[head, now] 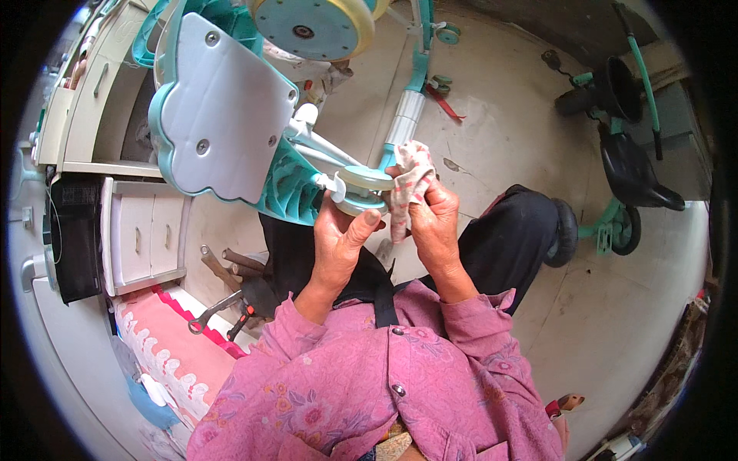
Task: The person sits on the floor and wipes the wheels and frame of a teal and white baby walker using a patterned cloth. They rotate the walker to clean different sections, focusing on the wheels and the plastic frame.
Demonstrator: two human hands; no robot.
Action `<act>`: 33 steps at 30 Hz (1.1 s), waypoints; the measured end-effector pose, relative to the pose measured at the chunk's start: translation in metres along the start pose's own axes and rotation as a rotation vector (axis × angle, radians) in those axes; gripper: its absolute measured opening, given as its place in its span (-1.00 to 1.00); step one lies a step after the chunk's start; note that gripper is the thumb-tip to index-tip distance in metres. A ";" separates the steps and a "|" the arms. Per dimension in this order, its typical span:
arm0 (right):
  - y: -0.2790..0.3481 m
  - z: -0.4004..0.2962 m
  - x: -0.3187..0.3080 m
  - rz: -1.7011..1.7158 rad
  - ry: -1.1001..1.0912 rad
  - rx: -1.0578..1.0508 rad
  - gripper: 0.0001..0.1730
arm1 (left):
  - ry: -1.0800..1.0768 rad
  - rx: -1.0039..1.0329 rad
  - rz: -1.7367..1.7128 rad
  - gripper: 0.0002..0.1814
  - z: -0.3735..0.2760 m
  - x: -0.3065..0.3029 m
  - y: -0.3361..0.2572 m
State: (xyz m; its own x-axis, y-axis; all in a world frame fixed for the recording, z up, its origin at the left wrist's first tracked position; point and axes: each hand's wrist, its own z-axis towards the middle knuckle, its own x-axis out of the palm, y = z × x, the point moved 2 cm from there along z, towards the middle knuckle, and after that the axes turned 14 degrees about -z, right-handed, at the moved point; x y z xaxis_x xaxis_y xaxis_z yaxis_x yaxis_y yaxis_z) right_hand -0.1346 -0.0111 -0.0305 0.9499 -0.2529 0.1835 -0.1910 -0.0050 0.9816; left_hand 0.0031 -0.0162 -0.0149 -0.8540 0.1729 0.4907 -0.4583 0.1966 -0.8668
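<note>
My left hand grips a small double caster wheel with turquoise discs and pale rims, the thumb on its lower side. The caster joins the turquoise plastic frame of what looks like an upturned child's ride-on or walker. A white cloud-shaped panel, fixed by several screws, covers part of that frame. In my right hand is a bunched white cloth with red marks, held against or very close to the caster's right side; its fingertips are partly hidden behind the cloth.
A large wheel and a turquoise leg with a silver sleeve stand ahead. At right is a child's tricycle with a black saddle. A ring spanner lies left, near a pink cloth-covered surface and white cabinets.
</note>
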 end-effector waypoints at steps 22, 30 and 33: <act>0.001 -0.006 0.005 -0.314 -0.142 -0.405 -0.74 | -0.163 0.699 0.687 -0.30 -0.010 -0.023 -0.086; 0.018 -0.007 0.014 -0.564 -0.203 -0.595 -0.72 | -0.262 0.591 0.333 -0.58 0.013 -0.030 -0.054; 0.024 -0.006 0.022 -0.691 -0.140 -0.571 -0.69 | -0.269 0.646 0.334 -0.59 0.016 -0.033 -0.047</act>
State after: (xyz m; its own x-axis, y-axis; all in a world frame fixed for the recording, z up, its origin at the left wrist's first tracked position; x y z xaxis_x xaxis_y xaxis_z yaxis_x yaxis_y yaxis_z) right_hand -0.1166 -0.0109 -0.0027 0.7616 -0.4873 -0.4272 0.5973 0.2721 0.7545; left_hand 0.0493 -0.0462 0.0084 -0.9648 -0.1321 0.2275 -0.1485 -0.4406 -0.8854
